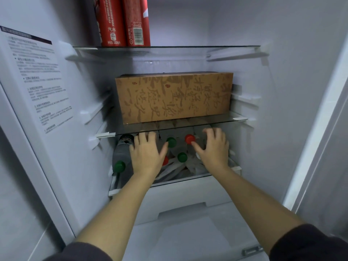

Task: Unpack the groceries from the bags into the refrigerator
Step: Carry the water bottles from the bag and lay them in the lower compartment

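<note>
Presently on lowest glass shelf (180, 180) of refrigerator (282, 81): plastic bottles (178, 149), several, laid flat. Long axes roughly along the 12-to-6 line, caps toward 6 o'clock, facing the person. Caps counted: three green, two red, the second red half covered.

Left hand (148, 155): fingers (145, 138) wide and fairly straight, palm down, resting on bottles left of middle; nothing clasped. Dark bottle (122, 153) with green cap just beside, at 9 o'clock. Another green cap (171, 142) at 2 o'clock, by the thumb tip.

Right hand (213, 149): fingers spread but bent, claw-like, over bottles right of middle; no grip seen. Red cap (189, 138) at 10 o'clock, touching thumb or just short of it; cannot tell which.

Key relation: middle bottles between the two thumbs, about equally near either hand. Likely step, by judgement: settling or pushing bottles back toward 12 o'clock.

Elsewhere: brown printed carton (175, 97) on shelf above, at 12 o'clock; two red cola cans (124, 21) on top shelf, at 11 o'clock, tops cut off.

Hidden or unclear: bottles under both palms; white crumpled material (175, 166) among bottles, bag or wrap, not identifiable; fingertips near upper shelf edge blurred.
</note>
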